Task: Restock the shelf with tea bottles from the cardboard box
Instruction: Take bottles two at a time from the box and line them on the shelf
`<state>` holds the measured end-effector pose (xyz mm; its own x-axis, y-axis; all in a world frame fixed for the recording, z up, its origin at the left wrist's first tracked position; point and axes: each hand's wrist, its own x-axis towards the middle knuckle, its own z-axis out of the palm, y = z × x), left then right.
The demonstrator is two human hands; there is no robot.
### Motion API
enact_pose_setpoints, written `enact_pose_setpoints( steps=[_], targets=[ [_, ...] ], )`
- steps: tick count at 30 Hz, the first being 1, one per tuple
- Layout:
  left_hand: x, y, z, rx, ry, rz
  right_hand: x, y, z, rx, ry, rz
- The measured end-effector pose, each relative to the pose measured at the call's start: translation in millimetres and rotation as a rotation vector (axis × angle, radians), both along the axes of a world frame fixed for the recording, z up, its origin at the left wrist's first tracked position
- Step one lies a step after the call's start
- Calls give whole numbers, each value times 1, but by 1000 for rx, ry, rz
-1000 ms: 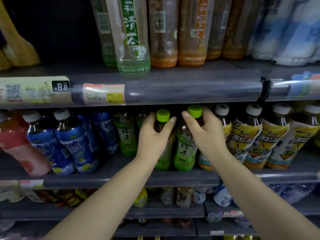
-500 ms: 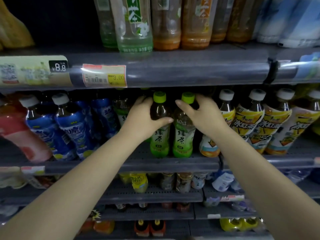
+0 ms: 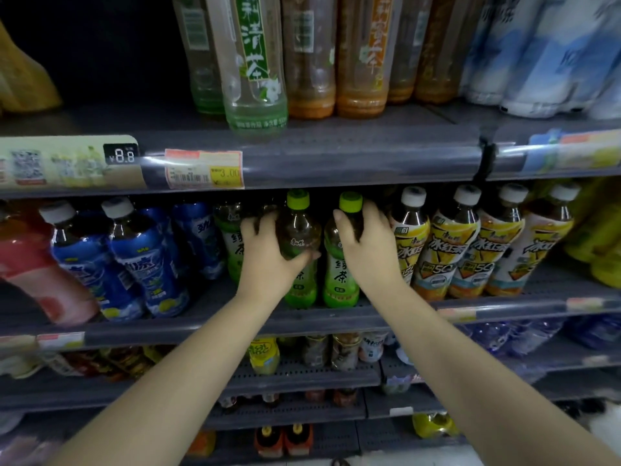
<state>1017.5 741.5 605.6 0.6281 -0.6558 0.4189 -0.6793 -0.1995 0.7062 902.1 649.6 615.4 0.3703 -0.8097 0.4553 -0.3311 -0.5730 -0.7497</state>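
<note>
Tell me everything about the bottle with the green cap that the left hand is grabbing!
The left green tea bottle is clear plastic with a bright lime-green screw cap, dark tea showing at its shoulder, and a green label with dark characters lower down. It stands upright at the front of the middle shelf, its base on the shelf. The left hand wraps around its middle, thumb across the front. A matching bottle stands right beside it, held by the right hand.
</note>
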Motion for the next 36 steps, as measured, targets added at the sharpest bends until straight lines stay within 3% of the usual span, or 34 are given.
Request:
enact_pose_setpoints(
  steps=[4, 9, 15, 36],
  targets=[
    [-6, 6, -10, -37, 39, 16, -5, 16, -10, 69, -33, 27],
    [-9, 14, -45, 91, 206, 8, -13, 35, -39, 152, -91, 5],
    [-13, 8, -62, 70, 227, 75, -4, 45, -70, 329, -150, -75],
    [-28, -33, -85, -81, 279, 168, 16, 18, -93, 256, -134, -255]
  ],
)
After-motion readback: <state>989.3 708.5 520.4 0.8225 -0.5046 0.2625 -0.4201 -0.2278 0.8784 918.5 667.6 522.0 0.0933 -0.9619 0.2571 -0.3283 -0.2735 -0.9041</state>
